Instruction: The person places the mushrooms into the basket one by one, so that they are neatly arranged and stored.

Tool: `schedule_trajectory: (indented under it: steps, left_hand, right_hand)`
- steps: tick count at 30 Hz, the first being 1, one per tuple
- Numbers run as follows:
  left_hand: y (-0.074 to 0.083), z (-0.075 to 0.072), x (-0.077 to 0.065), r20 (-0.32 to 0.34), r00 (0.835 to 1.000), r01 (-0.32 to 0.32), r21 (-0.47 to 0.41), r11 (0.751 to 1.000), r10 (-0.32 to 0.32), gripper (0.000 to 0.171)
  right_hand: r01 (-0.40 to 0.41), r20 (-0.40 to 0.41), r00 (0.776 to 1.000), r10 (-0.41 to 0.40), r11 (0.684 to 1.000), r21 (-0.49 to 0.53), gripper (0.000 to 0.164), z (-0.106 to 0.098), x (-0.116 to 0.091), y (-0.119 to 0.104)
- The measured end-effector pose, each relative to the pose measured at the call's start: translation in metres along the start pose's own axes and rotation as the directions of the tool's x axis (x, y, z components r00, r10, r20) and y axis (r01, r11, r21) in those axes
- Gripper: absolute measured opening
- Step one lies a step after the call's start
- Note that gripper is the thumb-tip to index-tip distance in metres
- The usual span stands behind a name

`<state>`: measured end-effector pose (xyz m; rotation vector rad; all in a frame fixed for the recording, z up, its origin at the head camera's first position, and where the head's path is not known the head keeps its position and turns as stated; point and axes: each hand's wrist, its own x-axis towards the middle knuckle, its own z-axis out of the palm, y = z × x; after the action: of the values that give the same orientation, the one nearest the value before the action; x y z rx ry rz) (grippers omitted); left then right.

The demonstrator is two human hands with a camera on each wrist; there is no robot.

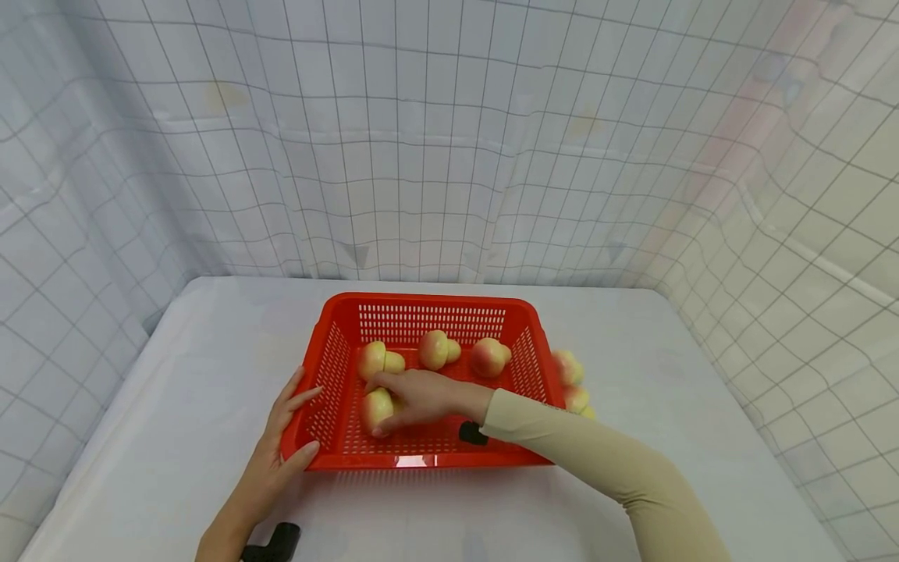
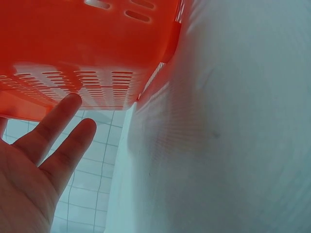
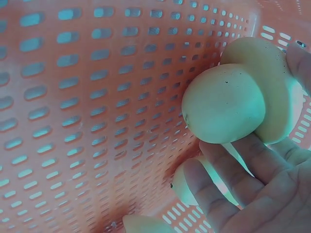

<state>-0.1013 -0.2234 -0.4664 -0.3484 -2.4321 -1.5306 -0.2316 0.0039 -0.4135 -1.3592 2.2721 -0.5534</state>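
A red plastic basket [image 1: 435, 462] with slotted walls sits on the white-covered table. Inside it my right hand [image 1: 421, 396] holds a yellow-and-red, knobbed gourd-like fruit [image 1: 377, 411], near the left part of the basket. In the right wrist view, fingers and thumb lie round this fruit [image 3: 226, 104], close to the slotted basket surface. Three similar fruits lie behind the hand: one at the left [image 1: 372, 361], one in the middle [image 1: 435, 350] and one at the right [image 1: 488, 357]. My left hand [image 1: 274, 441] rests at the basket's left side, fingers straight and spread, thumb at the near corner.
Outside the basket's right wall, more such fruits [image 1: 574, 400] lie on the table [image 1: 632, 351], partly hidden by the rim. White, grid-patterned curtains [image 1: 435, 156] enclose the table at the back and sides.
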Motion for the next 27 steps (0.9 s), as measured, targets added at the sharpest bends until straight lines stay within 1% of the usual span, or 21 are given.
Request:
schedule_trajectory:
  steps: [6, 12, 20, 27]
  left_hand:
    - [-0.0011, 0.0005, -0.0003, 0.002, 1.000, -0.006, -0.006, 1.000, 0.006, 0.067]
    - [-0.0013, 0.0002, -0.0005, 0.000, 1.000, -0.009, -0.007, 1.000, 0.009, 0.067]
    - [-0.0015, 0.0004, -0.0002, 0.002, 1.000, -0.010, -0.014, 1.000, 0.010, 0.067]
    - [-0.0018, 0.0003, -0.0005, 0.000, 1.000, -0.014, -0.016, 1.000, 0.014, 0.067]
  right_hand:
    - [-0.020, 0.000, 1.000, 0.020, 1.000, -0.006, 0.049, 0.0012, 0.0004, 0.0014]
    - [-0.023, -0.008, 1.000, 0.022, 1.000, -0.020, 0.050, 0.0001, -0.0010, -0.0007]
    - [-0.008, -0.021, 1.000, 0.007, 0.999, -0.048, 0.052, -0.0015, -0.0038, -0.0027]
    - [0.009, -0.024, 1.000, -0.010, 0.999, -0.047, 0.051, -0.0027, -0.0053, -0.0011]
